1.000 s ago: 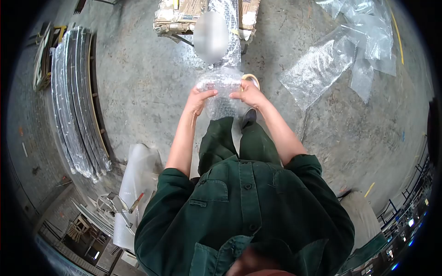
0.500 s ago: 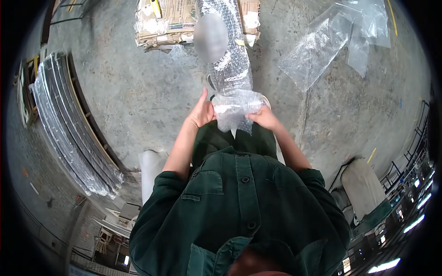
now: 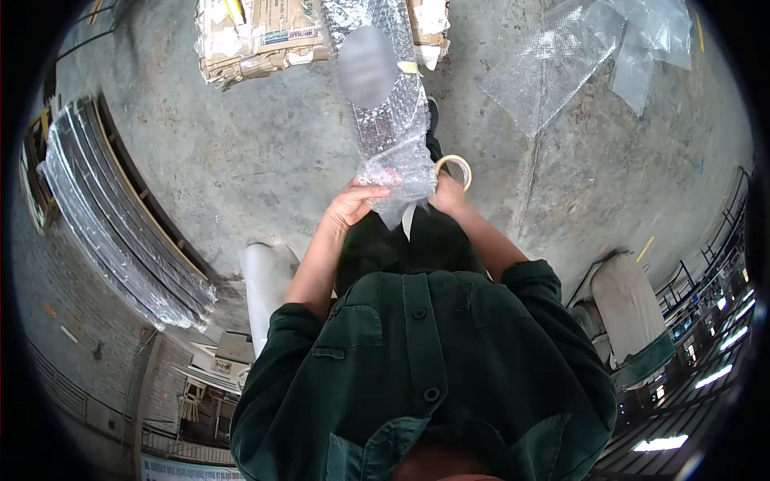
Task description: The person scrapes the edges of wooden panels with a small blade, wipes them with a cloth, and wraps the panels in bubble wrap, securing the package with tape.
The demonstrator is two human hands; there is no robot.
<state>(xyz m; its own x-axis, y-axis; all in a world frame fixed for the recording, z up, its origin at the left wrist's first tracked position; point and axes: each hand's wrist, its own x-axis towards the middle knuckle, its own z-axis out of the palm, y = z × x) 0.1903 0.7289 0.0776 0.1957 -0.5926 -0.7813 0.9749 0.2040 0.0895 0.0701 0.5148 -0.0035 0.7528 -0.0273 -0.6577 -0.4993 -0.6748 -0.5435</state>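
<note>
A long piece wrapped in bubble wrap [image 3: 389, 128] runs from the cardboard stack down to my lap, its loose end bunched between my hands. My left hand [image 3: 353, 202] is closed on the left side of that end, fingers lying across the plastic. Against the right edge is my right hand [image 3: 447, 195], curled, its fingertips hidden. A roll of cream tape [image 3: 466, 171] stands out just above its knuckles, in its grip. Below the wrap hangs a narrow white strip [image 3: 408, 221]. A yellowish piece of tape [image 3: 408, 68] sits farther up the wrapped piece.
Stacked flattened cardboard [image 3: 269, 40] supports the far end, with a yellow-handled tool [image 3: 234, 11] on it. Loose bubble wrap sheets [image 3: 553, 64] lie on the concrete floor at right. Long plastic-wrapped pieces [image 3: 120, 216] rest at left, and a white roll [image 3: 269, 280] is beside me.
My left hand has closed from a spread thumb onto the wrap's end. The wrap is now folded closer to the piece. The tape roll, mostly hidden before, shows above my right hand.
</note>
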